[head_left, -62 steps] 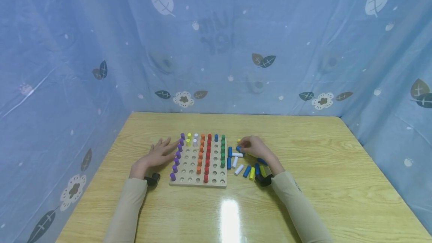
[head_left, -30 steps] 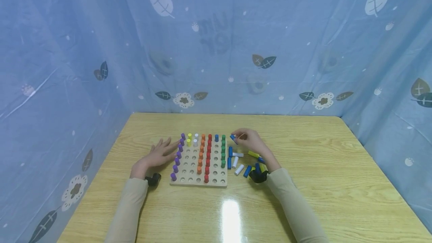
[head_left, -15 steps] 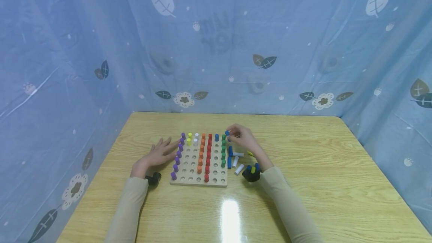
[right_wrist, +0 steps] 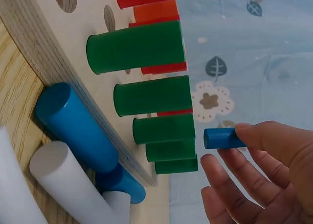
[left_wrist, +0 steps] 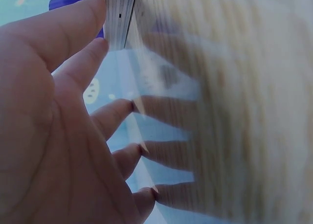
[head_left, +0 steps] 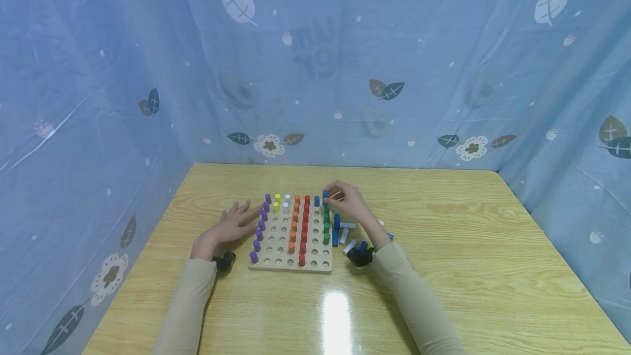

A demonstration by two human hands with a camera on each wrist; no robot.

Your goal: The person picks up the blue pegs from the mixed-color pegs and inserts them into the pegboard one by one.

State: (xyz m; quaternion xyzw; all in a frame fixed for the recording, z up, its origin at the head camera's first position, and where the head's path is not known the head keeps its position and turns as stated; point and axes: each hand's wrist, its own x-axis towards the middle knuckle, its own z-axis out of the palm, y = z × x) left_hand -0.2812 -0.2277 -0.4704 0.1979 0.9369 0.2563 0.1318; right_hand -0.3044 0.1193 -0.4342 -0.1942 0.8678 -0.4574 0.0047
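Note:
My right hand (head_left: 349,202) pinches a blue peg (right_wrist: 220,138) between thumb and fingers, above the far right corner of the wooden pegboard (head_left: 291,268). In the right wrist view the peg is just beyond the tops of the green pegs (right_wrist: 151,97), which stand upright along the board's right side. My left hand (head_left: 230,229) rests with fingers spread beside the board's left edge, thumb and index fingertip at that edge in the left wrist view. Purple pegs (head_left: 259,234) fill the left column. Orange pegs (head_left: 293,227) and red pegs (head_left: 304,227) stand in the middle.
Right of the board lie loose blue pegs (right_wrist: 76,128) and white pegs (right_wrist: 68,180), some partly hidden by my right wrist and its camera (head_left: 361,257). Yellow pegs (head_left: 276,207) and another blue peg (head_left: 317,201) stand at the board's back. A patterned curtain (head_left: 335,70) borders the table.
My right hand has picked up the blue peg from the loose pile and carried it left and away from me to the board's far right corner, turning it more upright. My left hand has stayed put.

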